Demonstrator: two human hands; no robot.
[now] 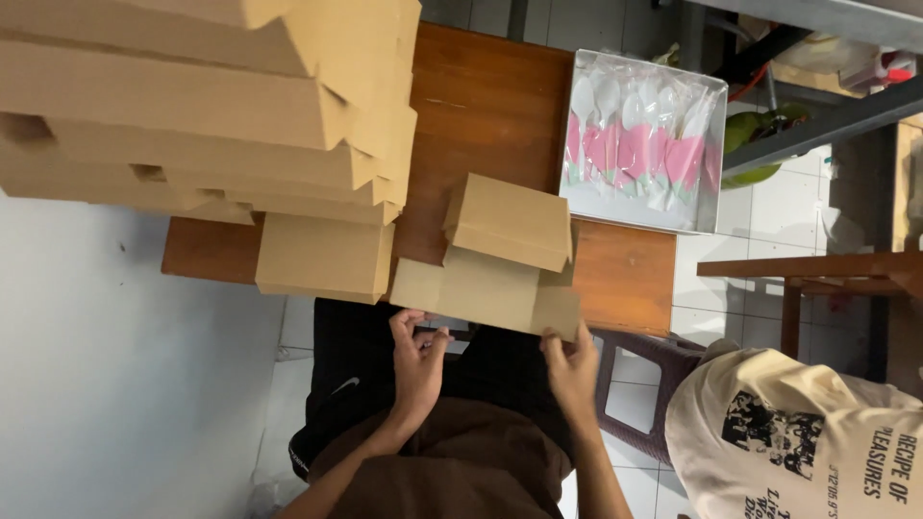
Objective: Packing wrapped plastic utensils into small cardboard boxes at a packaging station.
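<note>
A: What do the two hands do at this moment?

B: The right hand [573, 370] holds the near corner of a flat cardboard box [486, 293], with the fingers closed on its edge. The left hand [417, 360] is just beside the other near corner; its fingers are bent and loosely open, and I cannot tell if they really touch the cardboard.

A: Where is this box?

B: It lies at the near edge of the wooden table [500, 106], partly over the edge, above the person's lap. A folded box [510, 221] rests on top of it.

A: And around it?

B: To the left there is another closed box [322, 258], and behind it a big stack of boxes [192, 106] (all the same brown colour). Farther on the table stands a tray of wrapped plastic spoons [639, 144] with pink napkins. On the right, a person in a cream shirt [798, 432] sits near.
</note>
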